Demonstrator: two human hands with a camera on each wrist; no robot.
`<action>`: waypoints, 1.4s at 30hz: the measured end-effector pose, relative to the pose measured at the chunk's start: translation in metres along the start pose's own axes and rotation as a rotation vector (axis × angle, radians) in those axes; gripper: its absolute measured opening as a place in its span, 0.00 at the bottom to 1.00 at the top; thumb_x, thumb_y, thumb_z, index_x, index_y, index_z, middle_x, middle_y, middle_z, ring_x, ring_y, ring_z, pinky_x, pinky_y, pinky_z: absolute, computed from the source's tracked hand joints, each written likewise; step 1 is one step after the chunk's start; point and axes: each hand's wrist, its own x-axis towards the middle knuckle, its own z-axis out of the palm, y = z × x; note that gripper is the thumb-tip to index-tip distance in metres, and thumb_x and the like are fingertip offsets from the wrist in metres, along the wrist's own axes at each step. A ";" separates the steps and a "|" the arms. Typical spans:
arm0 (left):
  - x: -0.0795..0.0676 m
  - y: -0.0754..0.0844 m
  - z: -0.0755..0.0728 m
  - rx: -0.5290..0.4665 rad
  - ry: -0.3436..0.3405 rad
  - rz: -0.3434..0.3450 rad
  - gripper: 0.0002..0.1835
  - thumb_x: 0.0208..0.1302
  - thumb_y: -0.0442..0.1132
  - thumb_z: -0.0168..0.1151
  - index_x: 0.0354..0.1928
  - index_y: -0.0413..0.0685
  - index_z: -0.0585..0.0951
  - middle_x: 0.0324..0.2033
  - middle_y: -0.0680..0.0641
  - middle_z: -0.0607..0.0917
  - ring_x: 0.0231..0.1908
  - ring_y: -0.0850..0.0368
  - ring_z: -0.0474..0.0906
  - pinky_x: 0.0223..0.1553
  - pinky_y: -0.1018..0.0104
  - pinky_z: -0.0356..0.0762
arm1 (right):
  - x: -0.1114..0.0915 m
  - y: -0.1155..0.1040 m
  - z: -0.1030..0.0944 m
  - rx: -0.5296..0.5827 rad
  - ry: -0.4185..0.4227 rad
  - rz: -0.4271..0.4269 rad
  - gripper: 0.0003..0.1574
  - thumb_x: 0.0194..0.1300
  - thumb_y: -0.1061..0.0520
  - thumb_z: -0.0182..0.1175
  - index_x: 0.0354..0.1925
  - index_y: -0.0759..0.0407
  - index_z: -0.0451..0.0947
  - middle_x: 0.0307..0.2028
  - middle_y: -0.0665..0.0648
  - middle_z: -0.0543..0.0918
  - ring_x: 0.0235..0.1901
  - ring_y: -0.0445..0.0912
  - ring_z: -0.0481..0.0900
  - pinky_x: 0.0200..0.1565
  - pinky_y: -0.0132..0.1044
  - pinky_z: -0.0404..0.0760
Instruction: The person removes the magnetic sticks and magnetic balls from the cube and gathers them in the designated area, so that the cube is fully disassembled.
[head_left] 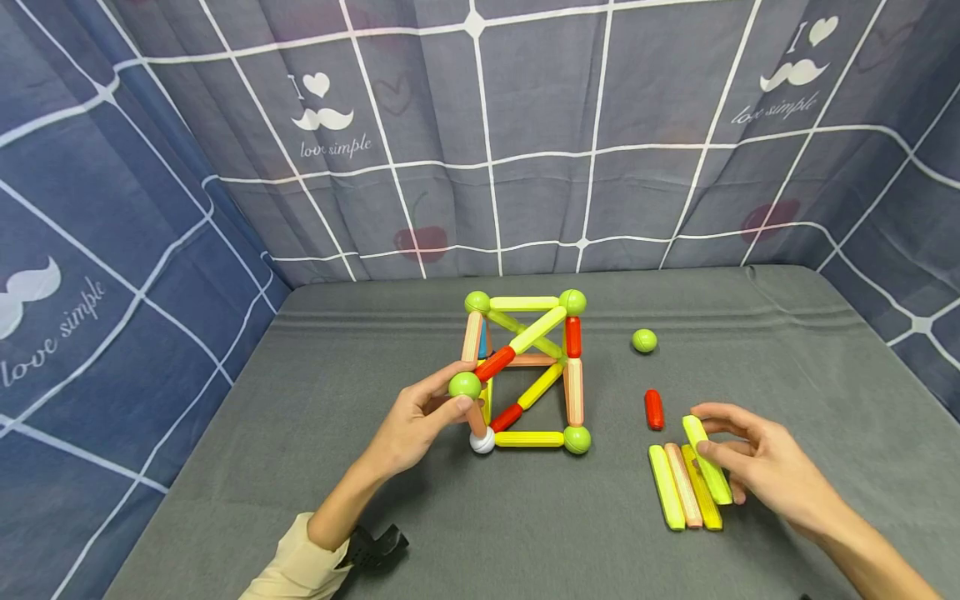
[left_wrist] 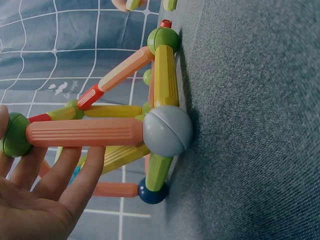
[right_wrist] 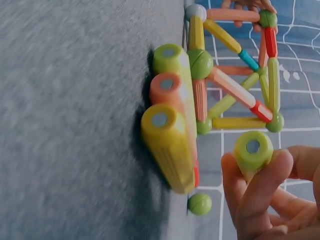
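Note:
A frame of magnetic building sticks and balls stands mid-table. My left hand (head_left: 405, 423) pinches the green ball (head_left: 465, 385) at its near left upper corner, thumb and fingers around it. From that ball a salmon stick (left_wrist: 85, 132) runs down to a white ball (left_wrist: 168, 131) on the table; a short red stick (head_left: 496, 364) runs off towards the back right. My right hand (head_left: 776, 471) holds a yellow-green magnetic stick (head_left: 707, 460) between thumb and fingers, raised above several loose sticks. Its metal end (right_wrist: 253, 146) shows in the right wrist view.
Below the right hand lie a yellow-green stick (head_left: 667, 487), a salmon stick (head_left: 683, 486) and a yellow stick (head_left: 703, 492) side by side. A short red stick (head_left: 654, 409) and a green ball (head_left: 644, 340) lie farther back. A checked cloth (head_left: 540, 100) hangs behind the table.

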 end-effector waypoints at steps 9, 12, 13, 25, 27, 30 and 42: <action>-0.001 0.000 0.000 0.005 0.007 -0.006 0.24 0.71 0.30 0.58 0.67 0.36 0.70 0.48 0.29 0.78 0.44 0.49 0.83 0.48 0.57 0.81 | -0.002 0.012 -0.009 -0.095 0.020 0.080 0.28 0.69 0.56 0.63 0.63 0.64 0.69 0.46 0.65 0.75 0.11 0.45 0.68 0.13 0.41 0.73; -0.002 0.000 0.000 0.008 0.006 -0.003 0.24 0.71 0.29 0.57 0.67 0.36 0.70 0.48 0.28 0.78 0.44 0.49 0.83 0.47 0.57 0.81 | -0.004 0.016 -0.010 -0.103 -0.007 0.097 0.29 0.68 0.58 0.63 0.63 0.66 0.68 0.45 0.65 0.74 0.11 0.45 0.68 0.13 0.41 0.74; -0.002 0.000 0.000 0.010 0.006 -0.002 0.24 0.71 0.29 0.57 0.67 0.36 0.70 0.48 0.28 0.78 0.44 0.49 0.83 0.47 0.57 0.81 | -0.004 0.018 -0.010 -0.102 -0.015 0.104 0.29 0.68 0.59 0.63 0.63 0.67 0.68 0.45 0.65 0.74 0.11 0.45 0.68 0.14 0.41 0.74; -0.001 0.000 -0.001 0.007 0.002 0.002 0.24 0.71 0.30 0.58 0.67 0.37 0.70 0.49 0.27 0.78 0.44 0.49 0.83 0.47 0.57 0.81 | -0.004 0.026 -0.010 -0.091 -0.083 0.110 0.30 0.67 0.60 0.64 0.62 0.71 0.68 0.46 0.63 0.75 0.18 0.45 0.74 0.17 0.41 0.77; -0.002 -0.001 -0.001 0.006 0.000 0.001 0.24 0.71 0.30 0.58 0.67 0.37 0.70 0.49 0.27 0.78 0.44 0.48 0.83 0.48 0.57 0.81 | -0.004 0.027 -0.011 -0.088 -0.103 0.114 0.30 0.67 0.59 0.64 0.62 0.72 0.68 0.45 0.62 0.75 0.19 0.44 0.75 0.17 0.41 0.77; -0.002 -0.001 -0.001 0.005 0.000 0.000 0.24 0.71 0.30 0.58 0.67 0.37 0.70 0.49 0.27 0.78 0.45 0.48 0.83 0.48 0.57 0.81 | -0.003 0.027 -0.011 -0.081 -0.127 0.126 0.31 0.68 0.59 0.64 0.62 0.73 0.68 0.43 0.61 0.75 0.19 0.44 0.74 0.17 0.40 0.77; -0.001 0.000 -0.001 0.009 0.002 -0.002 0.24 0.71 0.31 0.58 0.67 0.37 0.70 0.49 0.28 0.78 0.44 0.48 0.83 0.47 0.57 0.81 | -0.005 0.025 -0.015 -0.099 -0.139 0.161 0.28 0.71 0.62 0.57 0.64 0.74 0.65 0.45 0.63 0.75 0.23 0.44 0.76 0.18 0.42 0.79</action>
